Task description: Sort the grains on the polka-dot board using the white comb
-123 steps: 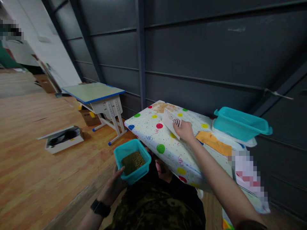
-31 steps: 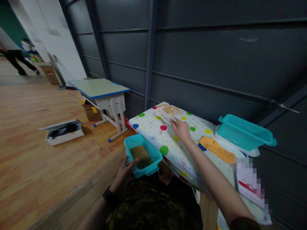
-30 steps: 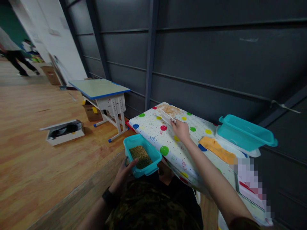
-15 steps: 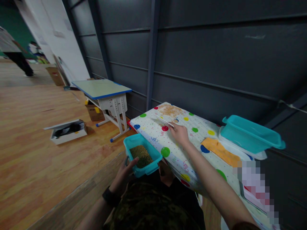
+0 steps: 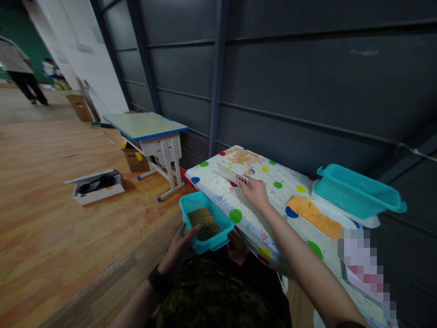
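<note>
My left hand (image 5: 183, 240) grips the near left side of a teal plastic container (image 5: 224, 223), thumb over the rim. It is held beside the table's front edge, and inside are small yellow and green beans (image 5: 204, 221). My right hand (image 5: 253, 190) is closed on one end of a thin white slotted plastic strip (image 5: 229, 171), held over the tabletop with its slotted face partly toward me. Just beyond the strip lies a spread-out patch of tan grains or beans (image 5: 243, 156) on the spotted tablecloth (image 5: 252, 214).
An orange cloth (image 5: 312, 213) lies at the table's right, next to a second teal container (image 5: 358, 191) on a white lid. Behind runs a dark panelled wall (image 5: 290, 82). A small desk (image 5: 145, 125) and an open white box (image 5: 99, 193) are at left. A person (image 5: 20, 68) stands far off.
The white strip has turned so more of its slotted face shows, and my right hand has shifted slightly left. The container in my left hand has moved slightly right. The distant person has moved.
</note>
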A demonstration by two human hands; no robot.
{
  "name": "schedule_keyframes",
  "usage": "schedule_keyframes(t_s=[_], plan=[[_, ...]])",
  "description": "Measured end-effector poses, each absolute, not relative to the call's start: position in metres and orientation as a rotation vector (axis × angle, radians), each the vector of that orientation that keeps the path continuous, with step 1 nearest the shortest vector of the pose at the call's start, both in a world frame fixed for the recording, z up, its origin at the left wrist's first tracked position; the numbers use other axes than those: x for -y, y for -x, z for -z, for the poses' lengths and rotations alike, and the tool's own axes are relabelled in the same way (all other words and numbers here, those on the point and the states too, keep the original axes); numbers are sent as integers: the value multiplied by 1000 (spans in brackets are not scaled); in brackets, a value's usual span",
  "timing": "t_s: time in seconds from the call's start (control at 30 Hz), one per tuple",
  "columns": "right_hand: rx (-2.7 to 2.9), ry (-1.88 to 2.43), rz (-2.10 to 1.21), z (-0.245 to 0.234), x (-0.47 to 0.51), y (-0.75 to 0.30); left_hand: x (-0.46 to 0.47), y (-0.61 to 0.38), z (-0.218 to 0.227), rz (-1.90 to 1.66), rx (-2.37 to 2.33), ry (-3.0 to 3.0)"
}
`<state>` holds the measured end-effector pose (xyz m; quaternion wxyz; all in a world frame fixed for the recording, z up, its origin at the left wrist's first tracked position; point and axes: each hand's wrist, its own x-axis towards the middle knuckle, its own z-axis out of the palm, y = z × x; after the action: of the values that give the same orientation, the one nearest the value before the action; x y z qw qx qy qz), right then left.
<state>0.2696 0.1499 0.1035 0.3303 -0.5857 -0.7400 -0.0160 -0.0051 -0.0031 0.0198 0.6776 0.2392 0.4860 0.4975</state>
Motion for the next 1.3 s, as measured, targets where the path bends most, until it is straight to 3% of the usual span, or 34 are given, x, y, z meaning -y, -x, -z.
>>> schedule_keyframes(t_s=[1.3], plan=[[1742,1536,-61,-102,-157,-274,5,3,-25,-1096,-1125,-578]])
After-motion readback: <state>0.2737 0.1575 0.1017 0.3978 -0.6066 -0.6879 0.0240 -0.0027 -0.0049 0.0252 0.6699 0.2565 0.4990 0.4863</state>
